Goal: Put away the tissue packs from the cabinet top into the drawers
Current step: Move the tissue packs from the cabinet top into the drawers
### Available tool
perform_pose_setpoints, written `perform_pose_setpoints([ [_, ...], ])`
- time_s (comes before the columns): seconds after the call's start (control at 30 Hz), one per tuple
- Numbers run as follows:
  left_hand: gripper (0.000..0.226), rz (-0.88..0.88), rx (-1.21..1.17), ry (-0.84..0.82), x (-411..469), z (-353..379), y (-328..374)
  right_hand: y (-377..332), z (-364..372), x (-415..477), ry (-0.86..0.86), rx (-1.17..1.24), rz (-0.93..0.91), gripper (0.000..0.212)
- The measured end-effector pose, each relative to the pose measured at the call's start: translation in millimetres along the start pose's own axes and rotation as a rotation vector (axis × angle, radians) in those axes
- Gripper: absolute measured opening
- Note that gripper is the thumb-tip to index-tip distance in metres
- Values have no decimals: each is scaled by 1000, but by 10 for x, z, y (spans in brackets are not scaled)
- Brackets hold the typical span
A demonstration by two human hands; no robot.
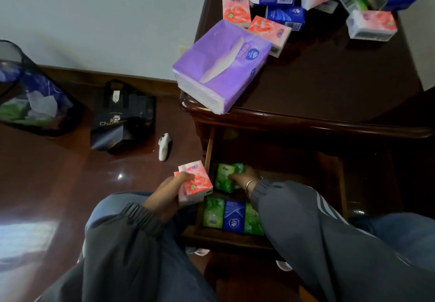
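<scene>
The dark wooden cabinet top [329, 85] carries a large purple tissue pack [221, 66] at its front left corner and several pink, blue and green packs [306, 2] heaped at the back. Below, the drawer [339, 184] stands open. My left hand [164, 195] holds pink tissue packs [196, 182] just left of the drawer's side. My right hand [244, 177] is inside the drawer, closed on a green tissue pack [224, 177]. A row of green and blue packs [231, 215] lies at the drawer's front.
On the glossy floor to the left stand a mesh waste bin [30, 94] with wrappers in it, a dark paper bag [122, 120] and a small white object [164, 146]. My knees in jeans frame the drawer. A pale wall runs behind.
</scene>
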State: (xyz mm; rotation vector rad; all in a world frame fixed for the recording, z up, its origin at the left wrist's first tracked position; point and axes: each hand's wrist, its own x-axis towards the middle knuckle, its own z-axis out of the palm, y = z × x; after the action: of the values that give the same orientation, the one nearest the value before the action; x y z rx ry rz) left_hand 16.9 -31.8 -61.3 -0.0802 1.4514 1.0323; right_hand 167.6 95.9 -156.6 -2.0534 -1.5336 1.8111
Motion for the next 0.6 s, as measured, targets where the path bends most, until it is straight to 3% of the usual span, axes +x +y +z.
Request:
perform_pose_setpoints([
  [0.13,16,11,13,-11,27,-4,-13,90,26,-112,-33,-108,-89,32],
  [0.27,24,29,39,-27,57,-15,-21,90,105,-193,-243,-162,-128,32],
  [0.43,31,35,68,-32,106,-44,-39,57,0,-222,-315,-41,-101,34],
  [0.6,35,54,119,-42,110,-48,-24,-7,-81,-270,-397,-213,-93,35],
])
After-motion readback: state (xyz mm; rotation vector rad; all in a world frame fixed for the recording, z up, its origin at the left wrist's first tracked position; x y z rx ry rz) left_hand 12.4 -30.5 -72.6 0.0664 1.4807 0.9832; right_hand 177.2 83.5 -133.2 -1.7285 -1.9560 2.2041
